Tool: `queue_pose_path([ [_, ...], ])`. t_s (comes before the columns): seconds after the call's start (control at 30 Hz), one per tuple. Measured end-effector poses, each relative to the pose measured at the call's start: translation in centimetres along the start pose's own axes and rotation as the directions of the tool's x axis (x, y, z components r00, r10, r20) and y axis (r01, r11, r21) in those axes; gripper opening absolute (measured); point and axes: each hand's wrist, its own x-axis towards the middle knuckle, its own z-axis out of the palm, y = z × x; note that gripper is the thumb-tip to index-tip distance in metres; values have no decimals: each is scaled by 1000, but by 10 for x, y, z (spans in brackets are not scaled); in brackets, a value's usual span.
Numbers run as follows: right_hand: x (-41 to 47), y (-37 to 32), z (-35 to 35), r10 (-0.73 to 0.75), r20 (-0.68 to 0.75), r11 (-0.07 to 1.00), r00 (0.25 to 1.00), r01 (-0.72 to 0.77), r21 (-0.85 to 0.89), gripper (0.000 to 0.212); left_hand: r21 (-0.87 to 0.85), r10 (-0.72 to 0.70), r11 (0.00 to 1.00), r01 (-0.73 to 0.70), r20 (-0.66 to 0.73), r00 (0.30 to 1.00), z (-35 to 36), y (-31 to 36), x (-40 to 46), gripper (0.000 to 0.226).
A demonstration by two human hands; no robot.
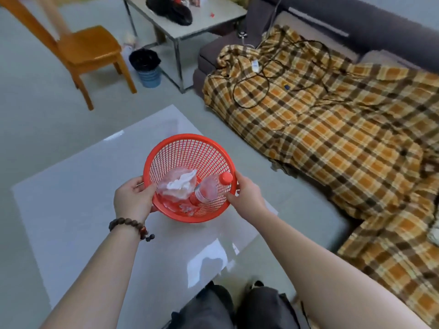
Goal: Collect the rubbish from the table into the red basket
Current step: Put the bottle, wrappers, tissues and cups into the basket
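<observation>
The red basket (187, 148) is a round plastic mesh bin, held over the right part of the glossy white table (78, 210). My left hand (133, 198) grips its near left rim, a bead bracelet on that wrist. My right hand (247, 193) grips the near right rim. Inside lie a clear plastic bottle with a red cap (209, 188), a crumpled clear bag with white tissue (178, 186) and some small scraps at the bottom.
A sofa under an orange plaid blanket (332, 129) with a black cable on it runs along the right. A wooden chair (85, 53), a small blue bin with a black liner (147, 67) and a grey side table (190, 17) stand farther back. My knees (237, 307) are at the bottom edge.
</observation>
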Motion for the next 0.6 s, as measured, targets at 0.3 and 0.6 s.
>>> queue_pose_path([
  [0.3,88,-12,43,-251,377,960,892,278,-20,47,-200,-148,977,72,-399,905,-7,-21,-22,26],
  [0.6,115,12,81,-362,722,888,589,455,74,55,-336,-377,922,191,-675,635,23,-52,-80,31],
])
